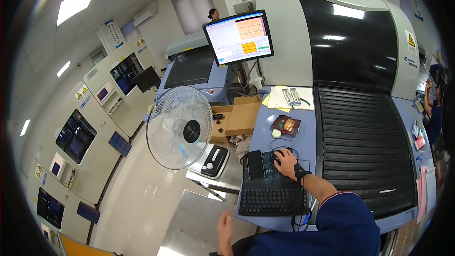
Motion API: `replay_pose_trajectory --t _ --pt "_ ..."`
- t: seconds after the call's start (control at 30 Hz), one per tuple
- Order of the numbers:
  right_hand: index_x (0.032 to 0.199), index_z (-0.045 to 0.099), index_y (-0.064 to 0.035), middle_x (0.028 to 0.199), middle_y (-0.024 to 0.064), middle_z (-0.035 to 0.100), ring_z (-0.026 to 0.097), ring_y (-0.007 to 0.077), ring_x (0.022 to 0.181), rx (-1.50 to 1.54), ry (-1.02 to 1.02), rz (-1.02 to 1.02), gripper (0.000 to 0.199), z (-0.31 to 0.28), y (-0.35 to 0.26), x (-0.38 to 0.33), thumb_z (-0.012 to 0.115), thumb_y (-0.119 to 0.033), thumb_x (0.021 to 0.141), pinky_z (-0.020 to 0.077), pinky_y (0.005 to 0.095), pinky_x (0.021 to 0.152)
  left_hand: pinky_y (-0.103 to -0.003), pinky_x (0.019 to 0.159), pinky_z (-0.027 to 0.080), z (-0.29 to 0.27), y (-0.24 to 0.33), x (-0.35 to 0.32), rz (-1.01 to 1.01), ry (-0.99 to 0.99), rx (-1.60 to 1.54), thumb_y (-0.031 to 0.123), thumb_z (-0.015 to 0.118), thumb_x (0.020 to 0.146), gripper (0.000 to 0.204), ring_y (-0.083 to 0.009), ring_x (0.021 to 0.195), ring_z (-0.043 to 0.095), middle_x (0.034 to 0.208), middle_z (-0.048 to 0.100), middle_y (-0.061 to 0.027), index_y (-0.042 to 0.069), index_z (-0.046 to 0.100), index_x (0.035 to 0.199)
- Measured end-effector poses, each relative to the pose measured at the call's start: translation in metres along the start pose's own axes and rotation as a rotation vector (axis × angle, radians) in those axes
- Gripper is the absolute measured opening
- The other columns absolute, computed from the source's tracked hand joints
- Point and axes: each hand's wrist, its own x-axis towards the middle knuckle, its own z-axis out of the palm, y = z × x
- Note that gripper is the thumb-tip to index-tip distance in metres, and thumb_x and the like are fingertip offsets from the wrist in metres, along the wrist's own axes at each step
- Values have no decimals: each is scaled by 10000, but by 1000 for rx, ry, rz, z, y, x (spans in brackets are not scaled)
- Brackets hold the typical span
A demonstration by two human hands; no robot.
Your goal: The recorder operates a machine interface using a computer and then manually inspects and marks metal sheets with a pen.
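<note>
My right hand (286, 163), with a dark watch on the wrist, rests over a black computer mouse (276, 155), fingers curved on it. The mouse is mostly hidden under the palm. Just left of it lies a black smartphone (255, 165). Nearer to me is a black keyboard (272, 201), which neither hand touches. My left hand (224, 227) hangs over the bare metal table (196, 220) at lower centre, holding nothing, its fingers loosely extended. Beyond the hands, a monitor (239, 38) displays an orange grid pattern and windows.
A large machine with a black cover (350, 42) and ribbed black bellows (365, 147) stands to the right. A fan (180, 128) is at left, beside an open cardboard box (244, 116). Papers (279, 98) and a dark red packet (286, 125) lie beyond the mouse. Another person's arm (429, 99) shows far right.
</note>
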Motion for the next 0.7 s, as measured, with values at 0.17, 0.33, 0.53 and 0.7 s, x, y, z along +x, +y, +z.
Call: replay_pose_trajectory --t 0.17,0.33,0.53,0.7 --pt "1261 608 -73 1316 184 565 537 404 1232 -44 16 17 437 -3 -1 -5 708 -228 865 470 518 1022 -459 1041 466 -139 -43 -69 -308 434 -200 383 550 1031 615 -346 1272 599 1417 594 -194 8 443 1506" --pt "1289 570 7 1355 223 552 536 423 1239 -43 191 107 463 -24 -19 -1 683 -209 896 446 510 1053 -456 1036 471 -192 -125 -150 -634 610 -124 365 562 1027 568 -347 1239 615 1385 611 -210 9 489 1463" --pt "1272 578 23 1309 239 594 569 416 1224 444 469 323 393 -109 -135 -6 656 -129 918 451 454 1062 -454 1031 477 -176 -197 -224 -855 241 46 343 575 1022 514 -347 1199 635 1346 631 -229 11 543 1412" --pt "1159 676 -4 1123 179 698 685 335 1044 738 234 499 226 -153 -242 -124 645 -102 958 539 386 902 -451 1026 482 -181 -234 -239 -800 -136 194 325 587 1018 471 -347 1165 651 1313 647 -246 12 589 1370"
